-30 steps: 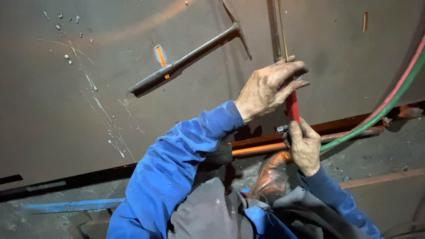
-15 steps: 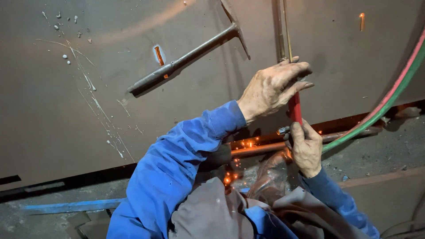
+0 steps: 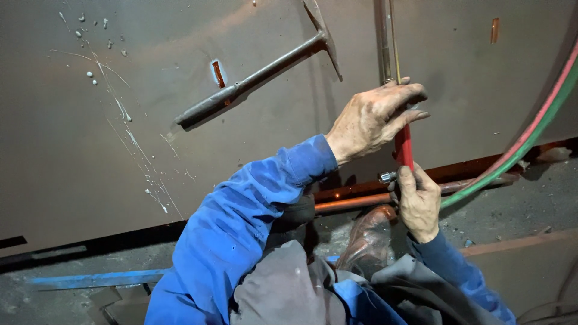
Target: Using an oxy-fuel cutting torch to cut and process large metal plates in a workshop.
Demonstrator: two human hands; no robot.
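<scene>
A red-handled cutting torch [image 3: 404, 147] is held upright against the large steel plate [image 3: 120, 150]. The left hand [image 3: 376, 117] is wrapped around the torch's upper part, fingers curled shut on it; the right hand [image 3: 418, 204] is closed on its lower end, by the valve [image 3: 386, 177]. Sparks noted half a second ago below the hands are no longer seen; only a faint glow is left along the plate's lower edge [image 3: 355, 194], so cutting is judged paused. Red and green hoses [image 3: 530, 135] trail right. A chipping hammer [image 3: 253, 78] lies on the plate, untouched.
</scene>
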